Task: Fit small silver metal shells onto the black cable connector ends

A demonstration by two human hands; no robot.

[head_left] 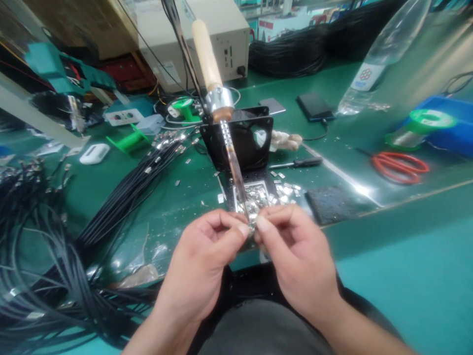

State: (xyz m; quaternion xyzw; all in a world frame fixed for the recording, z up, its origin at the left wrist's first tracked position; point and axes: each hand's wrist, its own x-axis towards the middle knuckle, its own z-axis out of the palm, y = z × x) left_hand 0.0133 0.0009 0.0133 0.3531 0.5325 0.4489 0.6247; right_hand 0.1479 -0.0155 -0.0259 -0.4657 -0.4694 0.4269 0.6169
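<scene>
My left hand (207, 256) and my right hand (295, 246) meet at the table's front edge, fingers pinched together on a small silvery metal piece (253, 228) between the thumbs. Just above them the tip of a soldering iron (221, 106) with a pale wooden handle slants down from a black stand (240, 143). Behind the fingertips lies a small tray of shiny metal clips (258, 195). Whether the iron's tip touches the held piece I cannot tell.
Bundles of black cables (48, 256) fill the left side. Red scissors (401, 166), a solder spool (424, 125), a plastic bottle (384, 54), a phone (315, 106), a black sponge pad (332, 203) and a screwdriver (295, 163) lie on the green table. A beige machine (218, 39) stands behind.
</scene>
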